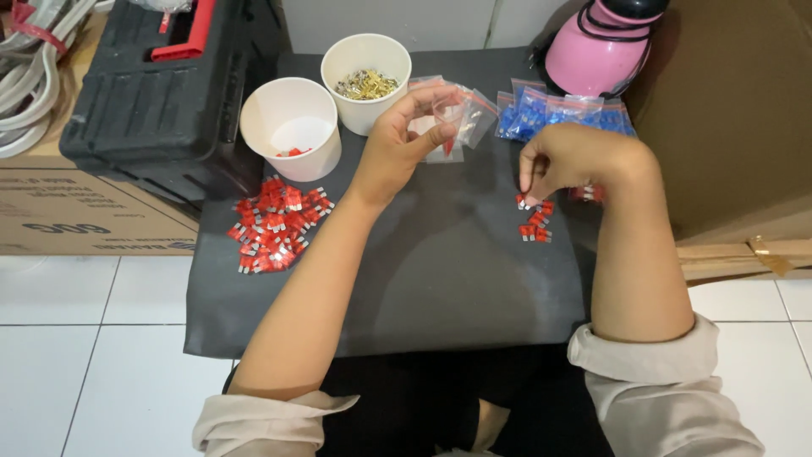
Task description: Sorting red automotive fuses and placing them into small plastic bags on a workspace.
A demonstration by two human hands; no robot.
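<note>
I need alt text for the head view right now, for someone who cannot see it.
Seen from above, a person's left hand holds up a small clear plastic bag while the right hand picks at small red blade fuses on a dark grey mat. A bigger red fuse pile and two white paper cups lie to the left.

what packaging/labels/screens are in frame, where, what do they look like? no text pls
Clear bag: small, see-through, held in left hand over the mat.
Clear bags: loose pile behind it.
Blue bags: small filled bags, mat's far right.
Cardboard box: brown, dark print, left on the floor.
No screens.
</note>
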